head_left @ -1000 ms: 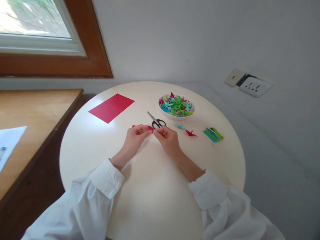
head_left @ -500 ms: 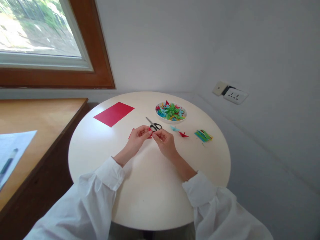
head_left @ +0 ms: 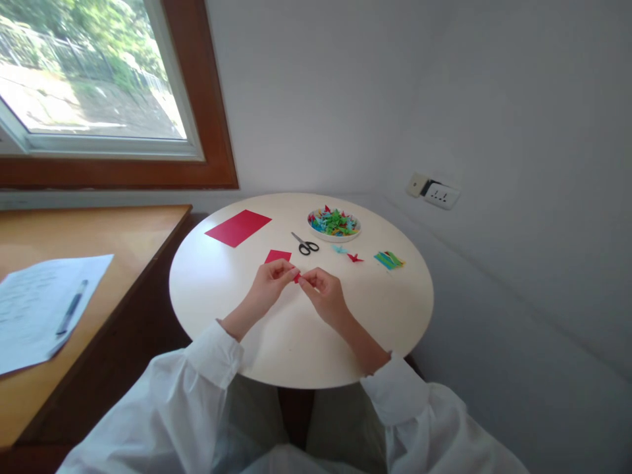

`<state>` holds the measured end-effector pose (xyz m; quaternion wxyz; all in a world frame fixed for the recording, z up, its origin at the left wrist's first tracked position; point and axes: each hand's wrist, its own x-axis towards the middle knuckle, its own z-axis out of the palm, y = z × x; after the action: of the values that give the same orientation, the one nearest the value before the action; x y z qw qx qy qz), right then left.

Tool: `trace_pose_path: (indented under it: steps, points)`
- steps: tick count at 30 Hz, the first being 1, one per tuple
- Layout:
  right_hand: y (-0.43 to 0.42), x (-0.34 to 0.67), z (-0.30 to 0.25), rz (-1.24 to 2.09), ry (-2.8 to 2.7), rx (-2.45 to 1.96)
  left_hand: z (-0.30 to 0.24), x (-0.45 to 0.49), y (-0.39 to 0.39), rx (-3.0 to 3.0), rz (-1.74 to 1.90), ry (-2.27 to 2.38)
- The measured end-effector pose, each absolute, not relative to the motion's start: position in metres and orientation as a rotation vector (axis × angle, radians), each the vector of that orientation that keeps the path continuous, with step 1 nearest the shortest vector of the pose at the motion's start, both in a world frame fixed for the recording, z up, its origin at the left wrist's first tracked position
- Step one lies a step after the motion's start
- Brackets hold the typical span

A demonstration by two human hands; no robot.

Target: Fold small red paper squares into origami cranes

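Both my hands meet over the middle of the round white table (head_left: 237, 303). My left hand (head_left: 269, 284) and my right hand (head_left: 323, 294) each pinch one end of a small folded red paper piece (head_left: 297, 277). Just beyond my left hand lies a small red paper square (head_left: 277, 256) flat on the table. Black-handled scissors (head_left: 305, 245) lie behind the hands. A white bowl (head_left: 334, 224) heaped with colourful folded paper cranes stands further back.
A larger red sheet (head_left: 238, 228) lies at the table's far left. A teal crane (head_left: 338, 249), a red crane (head_left: 354, 258) and a stack of coloured paper strips (head_left: 389, 260) lie to the right. A wooden desk (head_left: 123, 243) with paper (head_left: 34, 309) and a pen (head_left: 72, 307) stands on the left.
The view has pulled back and tilted, so the table looks smaller and further away. My hands stay pinched on the red piece; the small red square behind them now shows.
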<state>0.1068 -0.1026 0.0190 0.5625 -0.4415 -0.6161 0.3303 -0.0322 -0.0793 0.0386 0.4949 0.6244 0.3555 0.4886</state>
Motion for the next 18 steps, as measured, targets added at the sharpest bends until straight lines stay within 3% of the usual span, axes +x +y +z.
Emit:
trace_pose_path:
  steps: [18]
  points:
    - [-0.191, 0.1, 0.051, 0.729, -1.42, -0.933, 0.064, -0.039, -0.17, 1.122, 1.221, 0.649]
